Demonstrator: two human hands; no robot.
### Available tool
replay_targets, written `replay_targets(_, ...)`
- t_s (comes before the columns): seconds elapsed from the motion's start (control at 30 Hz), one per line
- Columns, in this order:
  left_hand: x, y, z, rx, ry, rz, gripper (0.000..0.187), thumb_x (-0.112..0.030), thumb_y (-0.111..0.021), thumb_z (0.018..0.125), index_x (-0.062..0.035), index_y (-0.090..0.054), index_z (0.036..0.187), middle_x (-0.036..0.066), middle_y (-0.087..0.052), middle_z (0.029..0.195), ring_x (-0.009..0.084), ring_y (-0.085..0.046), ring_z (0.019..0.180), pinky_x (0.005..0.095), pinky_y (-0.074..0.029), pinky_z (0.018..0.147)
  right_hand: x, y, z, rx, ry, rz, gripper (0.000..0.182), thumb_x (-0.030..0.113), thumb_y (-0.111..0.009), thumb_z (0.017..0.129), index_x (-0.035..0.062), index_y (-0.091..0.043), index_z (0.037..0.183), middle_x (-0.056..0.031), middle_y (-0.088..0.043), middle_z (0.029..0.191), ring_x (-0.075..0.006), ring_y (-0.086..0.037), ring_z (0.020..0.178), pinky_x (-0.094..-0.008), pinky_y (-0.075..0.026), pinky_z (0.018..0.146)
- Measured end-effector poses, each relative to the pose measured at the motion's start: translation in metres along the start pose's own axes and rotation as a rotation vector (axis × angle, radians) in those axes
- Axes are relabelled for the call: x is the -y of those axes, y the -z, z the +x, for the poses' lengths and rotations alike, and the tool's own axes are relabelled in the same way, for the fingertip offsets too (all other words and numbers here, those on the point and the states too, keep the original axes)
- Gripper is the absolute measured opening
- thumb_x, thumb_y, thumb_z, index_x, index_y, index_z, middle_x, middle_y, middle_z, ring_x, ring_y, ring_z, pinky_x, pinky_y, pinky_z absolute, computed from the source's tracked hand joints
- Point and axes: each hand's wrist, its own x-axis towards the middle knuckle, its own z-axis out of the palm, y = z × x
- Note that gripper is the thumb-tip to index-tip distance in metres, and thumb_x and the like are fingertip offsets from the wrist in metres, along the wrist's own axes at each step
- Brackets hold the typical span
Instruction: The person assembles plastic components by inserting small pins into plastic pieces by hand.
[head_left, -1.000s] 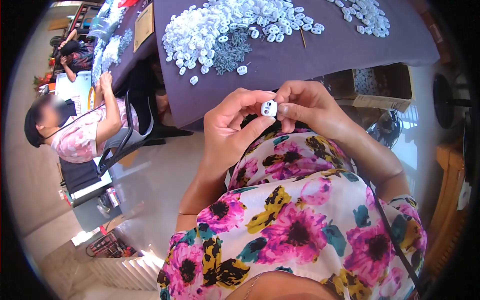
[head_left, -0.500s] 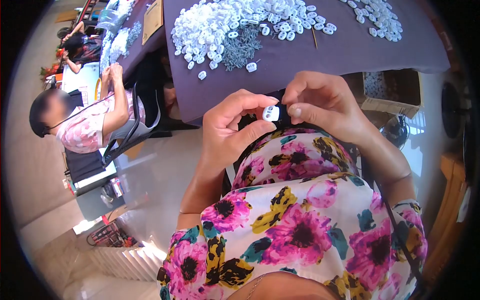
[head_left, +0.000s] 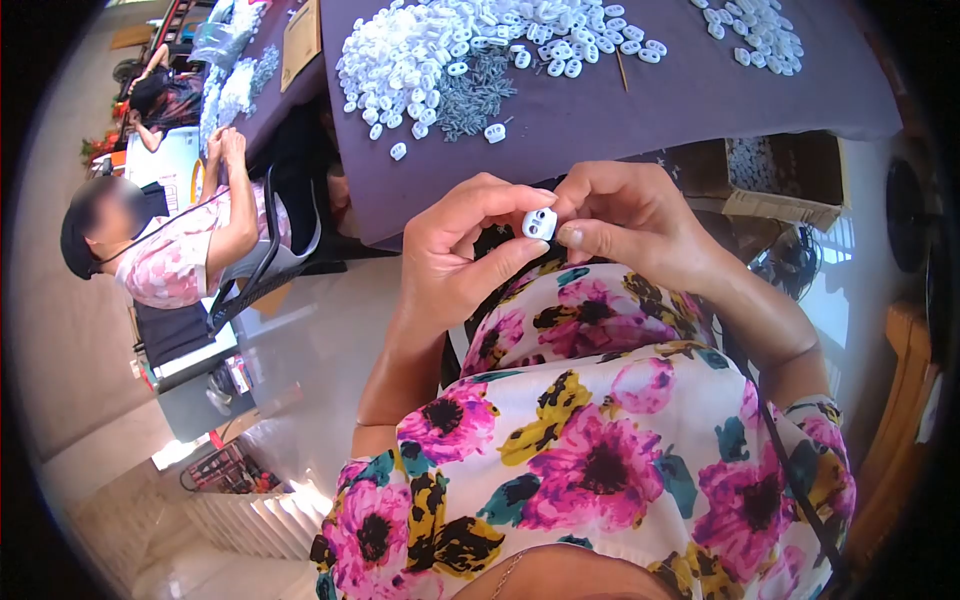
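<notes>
My left hand (head_left: 462, 250) pinches a small white two-holed cord lock (head_left: 538, 224) between thumb and index finger, in front of my body. Its holes face up toward me. Close at its right side is my right hand (head_left: 625, 220), thumb and fingers pressed together against or right beside the piece. Whatever those fingertips hold is hidden. Beyond my hands, a large heap of similar white cord locks (head_left: 400, 65) lies on the dark-covered table (head_left: 600, 125). A pile of small grey pieces (head_left: 474, 95), perhaps springs, lies at the heap's near edge.
Another group of white pieces (head_left: 757, 38) lies at the table's far right, and a thin stick (head_left: 622, 72) rests near the heap. An open cardboard box (head_left: 785, 205) stands below on the right. At left a co-worker (head_left: 190, 240) sits on a chair, with another person (head_left: 165, 100) behind.
My right hand has moved slightly left and closed the small gap to the cord lock. The left hand still pinches the piece and has hardly moved.
</notes>
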Motion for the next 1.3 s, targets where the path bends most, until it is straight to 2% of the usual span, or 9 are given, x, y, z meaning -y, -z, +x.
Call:
replay_targets(0.1,0.003,-0.001,0.002,-0.014,0.124,-0.022,0.03,0.008,-0.063,0.081,0.0034,-0.062,0.111,0.008,-0.062,0.1,0.0129,-0.059,0.091,0.0252,-0.048,0.083,0.007,0.013,0.001,-0.01,0.024,-0.234,0.011,0.003,-0.063,0.089,-0.0019,-0.058,0.097,-0.0022,-0.058,0.087,-0.0071,-0.056,0.078,-0.022,-0.048,0.069)
replay_targets(0.2,0.01,0.002,0.005,-0.057,0.255,-0.19,0.03,0.004,-0.061,0.084,0.0023,-0.061,0.114,0.008,-0.064,0.099,0.0112,-0.06,0.088,0.0251,-0.048,0.082,0.02,0.037,0.01,-0.254,0.109,-0.62,0.009,0.001,-0.061,0.089,-0.0029,-0.058,0.097,-0.0012,-0.058,0.085,-0.0072,-0.056,0.078,-0.0231,-0.048,0.067)
replay_targets(0.23,0.014,0.006,0.006,-0.067,0.262,-0.184,0.03,0.003,-0.061,0.085,0.0024,-0.061,0.115,0.008,-0.065,0.098,0.0112,-0.061,0.086,0.0248,-0.049,0.081,0.023,0.048,0.014,-0.346,0.138,-0.832,0.011,0.007,-0.063,0.086,0.001,-0.061,0.094,-0.006,-0.061,0.082,-0.0146,-0.06,0.071,-0.0281,-0.048,0.066)
replay_targets(0.37,0.026,0.014,0.009,-0.087,0.268,-0.196,0.03,-0.001,-0.059,0.087,0.0022,-0.06,0.116,0.01,-0.067,0.096,0.013,-0.063,0.084,0.0257,-0.051,0.078,0.034,0.084,0.03,-0.275,0.292,-1.592,0.021,0.001,-0.057,0.082,0.0064,-0.062,0.102,-0.0127,-0.059,0.094,-0.0303,-0.062,0.079,-0.0355,-0.051,0.071)
replay_targets(0.6,0.039,0.027,0.006,-0.108,0.291,-0.473,0.03,-0.004,-0.061,0.088,0.0009,-0.061,0.117,0.009,-0.067,0.097,0.0135,-0.064,0.086,0.0254,-0.052,0.079,0.038,0.097,0.06,0.063,0.224,-2.189,0.019,0.002,-0.057,0.076,0.0055,-0.055,0.094,-0.0092,-0.055,0.092,-0.0272,-0.063,0.086,-0.0366,-0.052,0.072)
replay_targets(0.8,0.043,0.035,-0.005,-0.08,0.254,-0.543,0.029,-0.003,-0.06,0.088,-0.0002,-0.062,0.117,0.008,-0.066,0.096,0.0112,-0.063,0.083,0.0242,-0.051,0.077,0.044,0.107,0.072,0.227,0.225,-2.22,0.017,0.003,-0.056,0.075,0.0055,-0.054,0.092,-0.01,-0.055,0.091,-0.0285,-0.062,0.084,-0.0381,-0.051,0.071)
replay_targets(0.97,0.045,0.03,-0.004,-0.119,0.117,-0.249,0.031,0.0,-0.063,0.085,-0.0008,-0.063,0.116,0.007,-0.067,0.093,0.0093,-0.061,0.083,0.0233,-0.049,0.077,0.043,0.117,0.079,0.279,0.292,-2.217,0.015,0.003,-0.057,0.076,0.0055,-0.054,0.09,-0.0101,-0.055,0.09,-0.0296,-0.061,0.082,-0.0393,-0.05,0.071)
replay_targets(1.13,0.05,0.024,-0.005,-0.221,0.095,-0.198,0.028,0.001,-0.064,0.085,-0.0002,-0.063,0.113,0.002,-0.065,0.091,0.0056,-0.059,0.081,0.0206,-0.048,0.076,0.045,0.083,0.066,0.147,0.524,-1.85,0.014,0.001,-0.059,0.079,0.0033,-0.053,0.092,-0.0116,-0.059,0.085,-0.0316,-0.061,0.069,-0.0376,-0.05,0.058)
replay_targets(1.3,0.054,0.023,-0.002,-0.321,0.052,-0.121,0.027,0.001,-0.065,0.083,-0.0003,-0.064,0.11,0.001,-0.065,0.091,0.0055,-0.059,0.079,0.0214,-0.048,0.075,0.038,0.002,0.046,-0.078,0.347,-1.302,0.013,-0.001,-0.061,0.078,0.0014,-0.059,0.09,-0.0118,-0.059,0.079,-0.026,-0.059,0.063,-0.0321,-0.049,0.058)
